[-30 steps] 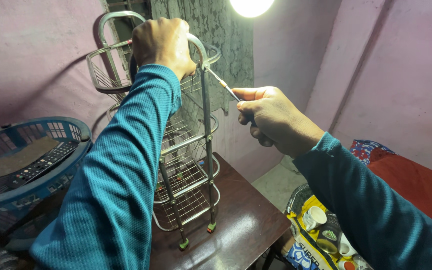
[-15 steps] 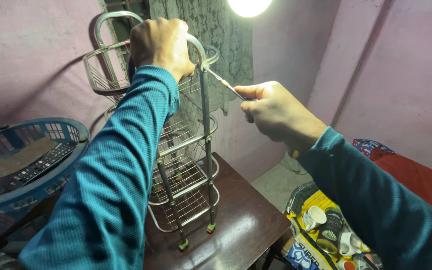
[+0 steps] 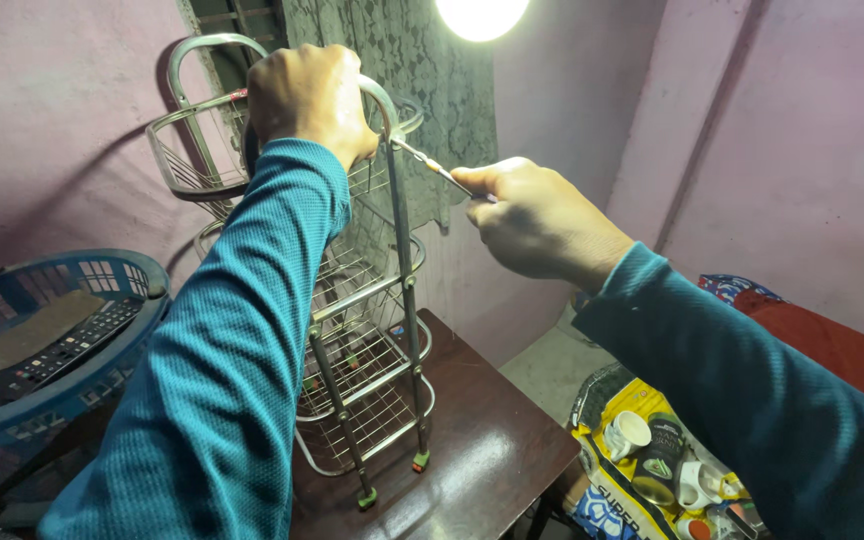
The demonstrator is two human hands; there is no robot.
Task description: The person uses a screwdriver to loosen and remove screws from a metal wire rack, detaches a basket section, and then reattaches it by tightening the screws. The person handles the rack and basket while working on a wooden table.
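Observation:
A tall steel wire rack (image 3: pixel 404 290) with several basket tiers stands on a dark wooden table (image 3: pixel 482 450). My left hand (image 3: pixel 307 95) grips the curved top bar of the rack. My right hand (image 3: pixel 537 220) is closed around a thin screwdriver (image 3: pixel 432 167), whose tip meets the rack's right post just below the top bend. Both arms wear teal knit sleeves. The handle of the screwdriver is hidden inside my fist.
A blue plastic basket (image 3: pixel 102 375) holding a remote control sits at the left. A bright lamp (image 3: pixel 480 14) glares at the top. Cups (image 3: pixel 630 432) and a yellow bag lie on the floor at lower right, beside a red cushion (image 3: pixel 832 350). Pink walls close in behind.
The view has shifted a little, so the rack and both hands sit further left. My right hand has risen slightly and turned on the screwdriver. My left hand keeps its grip on the top bar.

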